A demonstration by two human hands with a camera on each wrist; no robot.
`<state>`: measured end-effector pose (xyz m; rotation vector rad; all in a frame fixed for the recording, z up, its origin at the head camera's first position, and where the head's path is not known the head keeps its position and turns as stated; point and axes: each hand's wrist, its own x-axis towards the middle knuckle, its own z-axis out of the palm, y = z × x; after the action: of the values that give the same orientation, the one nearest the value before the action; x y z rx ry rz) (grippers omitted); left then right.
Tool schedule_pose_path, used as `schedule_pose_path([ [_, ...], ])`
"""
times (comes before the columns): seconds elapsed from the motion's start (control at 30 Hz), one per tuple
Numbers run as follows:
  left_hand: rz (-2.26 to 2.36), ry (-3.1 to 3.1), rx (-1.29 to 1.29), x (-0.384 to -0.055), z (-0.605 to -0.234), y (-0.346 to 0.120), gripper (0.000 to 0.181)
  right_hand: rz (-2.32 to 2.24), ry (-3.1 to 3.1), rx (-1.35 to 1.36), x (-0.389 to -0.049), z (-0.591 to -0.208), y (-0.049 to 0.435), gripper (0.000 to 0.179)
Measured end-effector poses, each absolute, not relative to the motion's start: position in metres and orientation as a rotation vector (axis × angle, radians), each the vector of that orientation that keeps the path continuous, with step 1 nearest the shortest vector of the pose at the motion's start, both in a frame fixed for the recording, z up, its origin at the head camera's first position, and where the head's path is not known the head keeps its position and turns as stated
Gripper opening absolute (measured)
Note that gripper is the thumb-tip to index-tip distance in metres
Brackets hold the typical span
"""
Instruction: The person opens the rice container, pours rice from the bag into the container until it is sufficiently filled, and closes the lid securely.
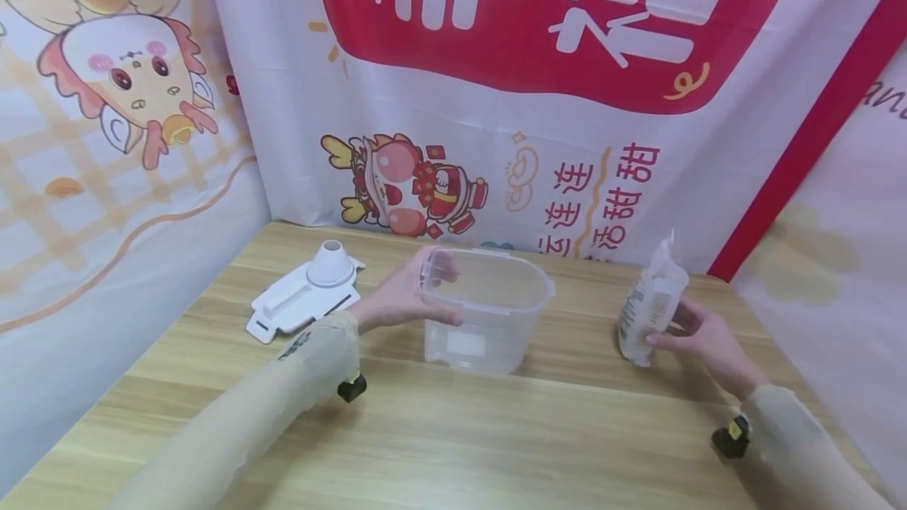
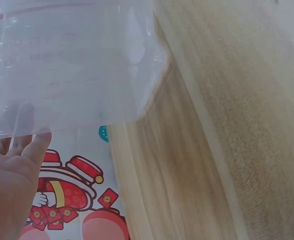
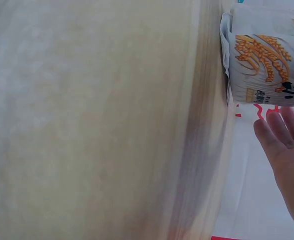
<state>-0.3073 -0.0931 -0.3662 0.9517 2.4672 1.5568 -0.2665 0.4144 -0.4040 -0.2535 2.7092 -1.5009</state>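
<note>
In the head view a clear plastic container (image 1: 489,337) stands upright and open-topped on the table. My left hand (image 1: 404,293) grips its left end, thumb at the front of the rim and fingers round the back. The left wrist view shows the container's wall (image 2: 72,75) close to the fingers of that hand (image 2: 9,175). Toward the right stands a white packet (image 1: 648,309), printed with orange grain ears. My right hand (image 1: 708,341) is at its right side, thumb by its front. In the right wrist view, straight fingers (image 3: 281,130) lie beside the packet (image 3: 261,60) with a small gap.
Left of the container lies a white plastic lid-like piece (image 1: 301,301) with a white cone (image 1: 331,264) on it. The wood-grain table (image 1: 453,439) meets a printed cloth backdrop (image 1: 283,140) behind, with more cloth at both sides.
</note>
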Motion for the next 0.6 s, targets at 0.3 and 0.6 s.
schedule_pose_path([
  [0.3,1.625,2.287,0.916,-0.306,-0.361,-0.110,0.084,-1.484,2.714,-0.248,-0.268,-0.408,0.414,0.086],
  [0.6,1.552,2.341,0.872,-0.311,-0.363,-0.113,0.087,-1.517,2.652,-0.191,-0.270,-0.405,0.414,0.092],
])
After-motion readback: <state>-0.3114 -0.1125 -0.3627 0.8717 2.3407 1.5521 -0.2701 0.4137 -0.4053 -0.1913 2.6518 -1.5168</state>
